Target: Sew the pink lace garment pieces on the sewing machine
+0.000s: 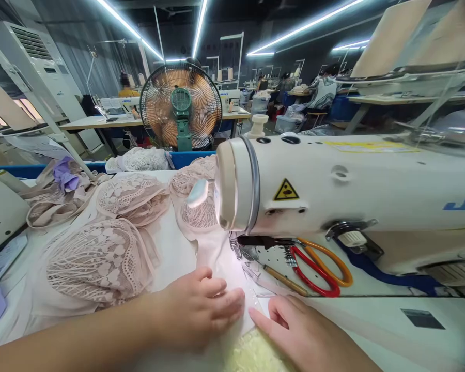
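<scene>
From my distant seat, I am working two bare hands in front of a white sewing machine (302,181). The thing in hand, a pale pink cloth (213,253), is lying on the worktop (375,323), running from the needle area (234,247) toward the hands. Behind the needle, a lace piece (197,213) is seemingly joining onto it.

I am resting the left hand (203,310) over the cloth, its fingers bending loosely and sitting close together; blur is keeping me from telling whether they are pinching anything. I am setting the right hand (296,330) just beside it, one finger pointing toward the cloth's edge and a narrow gap showing behind it; I cannot tell whether it is gripping. A pale yellow patch (256,351) is showing near it, and I cannot tell whether that is belonging to the cloth.

Left of the cloth, a large lace cup (101,261) is lying in front of a smaller lace pile (129,199). Red-handled scissors (313,276) and an orange handle (335,263) are lying under the machine's arm, right of the needle.

I am judging the step in hand to be lining up the cloth for stitching. To my mind, the next move is calling for flattening it and steering its edge straight, fingertips staying clear of the needle.
</scene>
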Demonstrator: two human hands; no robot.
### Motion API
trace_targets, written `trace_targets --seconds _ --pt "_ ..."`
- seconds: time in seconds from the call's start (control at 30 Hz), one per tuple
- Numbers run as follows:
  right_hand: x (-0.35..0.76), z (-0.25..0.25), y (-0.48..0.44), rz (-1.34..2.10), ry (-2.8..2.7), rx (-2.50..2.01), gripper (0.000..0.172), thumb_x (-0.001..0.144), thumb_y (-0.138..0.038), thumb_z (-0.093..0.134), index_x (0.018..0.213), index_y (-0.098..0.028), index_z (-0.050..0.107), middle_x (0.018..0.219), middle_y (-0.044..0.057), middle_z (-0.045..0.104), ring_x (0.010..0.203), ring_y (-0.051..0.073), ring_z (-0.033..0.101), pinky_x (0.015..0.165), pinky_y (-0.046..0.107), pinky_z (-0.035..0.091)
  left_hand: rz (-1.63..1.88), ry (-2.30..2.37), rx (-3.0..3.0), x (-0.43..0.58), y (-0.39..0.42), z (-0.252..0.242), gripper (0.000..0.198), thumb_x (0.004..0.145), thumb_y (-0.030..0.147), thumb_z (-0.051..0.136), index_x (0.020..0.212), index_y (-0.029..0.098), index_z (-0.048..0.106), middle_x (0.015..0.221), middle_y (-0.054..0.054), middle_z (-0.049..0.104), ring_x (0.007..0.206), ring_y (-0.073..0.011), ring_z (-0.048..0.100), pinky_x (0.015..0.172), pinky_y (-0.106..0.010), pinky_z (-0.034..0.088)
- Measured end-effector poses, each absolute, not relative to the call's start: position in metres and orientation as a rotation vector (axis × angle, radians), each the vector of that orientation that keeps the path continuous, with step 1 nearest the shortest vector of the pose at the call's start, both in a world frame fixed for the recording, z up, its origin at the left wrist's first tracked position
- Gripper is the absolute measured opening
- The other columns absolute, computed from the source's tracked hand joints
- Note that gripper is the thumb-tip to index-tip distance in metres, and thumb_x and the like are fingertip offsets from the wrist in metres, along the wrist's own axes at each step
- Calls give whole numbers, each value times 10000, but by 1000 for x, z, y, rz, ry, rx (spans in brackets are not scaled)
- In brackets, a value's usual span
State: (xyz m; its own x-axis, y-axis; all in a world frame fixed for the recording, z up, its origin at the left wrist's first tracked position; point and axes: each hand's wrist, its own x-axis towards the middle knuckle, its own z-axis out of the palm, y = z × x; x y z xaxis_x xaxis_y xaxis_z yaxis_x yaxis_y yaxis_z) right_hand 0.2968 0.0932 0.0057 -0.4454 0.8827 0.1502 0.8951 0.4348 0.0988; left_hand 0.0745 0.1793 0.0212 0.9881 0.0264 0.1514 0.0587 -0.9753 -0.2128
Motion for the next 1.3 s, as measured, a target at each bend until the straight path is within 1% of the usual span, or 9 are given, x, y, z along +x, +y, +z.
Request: trace_targets --seconds 0.1,0.2,0.47,0.53,0.63,0.73,0.87,1.07,1.3 --pt "299 2 98 -160 -2602 -1568 213 842 -152 457 944 -240 621 679 -12 508 616 142 529 493 219 377 -276 -1 -2952 75 185 21 387 860 300 473 1185 116 571 1313 -93 538 1005 -236 527 895 -390 422" --pt "305 -1 102 -57 -2619 -1536 448 788 -160 463 1213 -282 535 721 5 535 606 164 546 480 241 388 -305 40 -2962 77 190 19 345 902 260 422 1192 140 566 1279 -76 567 1067 -229 519 1005 -406 375" --pt "299 14 123 182 -2781 -1746 648 691 -151 520 1323 -287 463 772 40 664 654 239 646 483 288 405 -245 39 -2966 75 205 24 278 942 190 418 1163 139 578 1252 -86 588 1063 -202 555 970 -372 435" --pt "293 20 127 111 -2777 -1828 652 669 -125 540 1294 -303 490 740 22 675 594 218 628 440 275 340 -246 21 -2964 74 210 24 268 945 188 420 1158 146 579 1260 -82 585 1069 -198 555 967 -372 437" --pt "288 24 132 -84 -2740 -1893 648 623 -79 527 1225 -321 540 522 -33 592 428 181 531 388 269 195 -232 4 -2958 73 217 23 273 948 200 420 1170 151 572 1283 -75 571 1080 -201 552 962 -370 437" --pt "285 22 135 -147 -2713 -1885 620 581 -62 513 1142 -316 586 450 -47 532 399 173 505 392 271 133 -212 -4 -2942 73 223 23 284 955 207 403 1179 156 570 1292 -71 565 1087 -204 548 949 -365 439" --pt "282 16 137 -219 -2655 -1885 573 580 -44 532 1096 -283 605 491 -32 565 420 152 532 392 264 144 -163 -23 -2920 73 231 24 299 964 205 374 1184 152 569 1295 -73 563 1058 -207 556 923 -368 442" --pt "269 21 141 -191 -2591 -2025 626 602 -52 584 1203 -226 560 494 -9 601 440 182 583 391 252 240 -173 -33 -2911 72 243 25 308 972 188 343 1179 140 567 1271 -73 580 1069 -203 556 952 -381 412" --pt "256 22 140 -127 -2636 -2144 828 560 -10 600 1354 -189 446 502 16 630 436 210 593 377 267 270 -190 -94 -2861 73 254 28 313 968 185 335 1158 148 581 1200 -81 624 1034 -215 573 825 -336 435"
